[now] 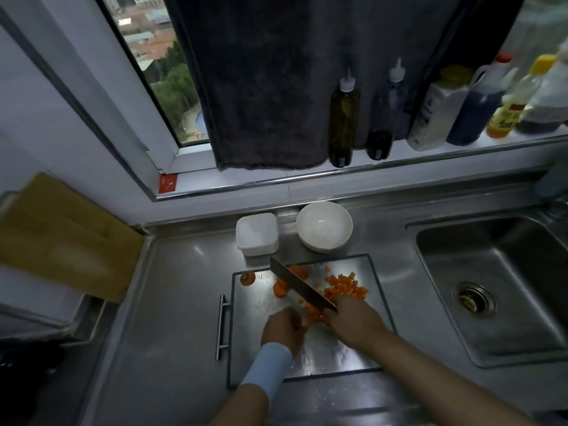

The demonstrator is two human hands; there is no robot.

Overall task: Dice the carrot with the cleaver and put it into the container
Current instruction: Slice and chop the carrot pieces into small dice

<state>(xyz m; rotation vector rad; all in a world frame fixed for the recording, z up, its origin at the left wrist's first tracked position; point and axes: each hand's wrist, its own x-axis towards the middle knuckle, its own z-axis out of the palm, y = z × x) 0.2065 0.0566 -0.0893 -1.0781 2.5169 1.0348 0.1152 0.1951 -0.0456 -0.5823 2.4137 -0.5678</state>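
R hand (353, 318) grips the cleaver (299, 285) by its handle, blade angled up-left across the cutting board (261, 305). L hand (284, 329), fingers curled, holds carrot pieces (315, 315) down just beside the blade's heel. Diced carrot pile (345, 287) sits on the board's far-right part. Thicker carrot chunks (281, 289) lie by the blade tip, w/ 1 carrot end (247, 278) at the far-left corner. White container (257, 234) & bowl (324, 226) stand on the counter (184, 287) just behind the board.

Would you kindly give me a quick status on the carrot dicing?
Right hand grips cleaver; left hand holds carrot pieces. Diced pile on board, slices uncut, container without carrot. Nothing obstructing.
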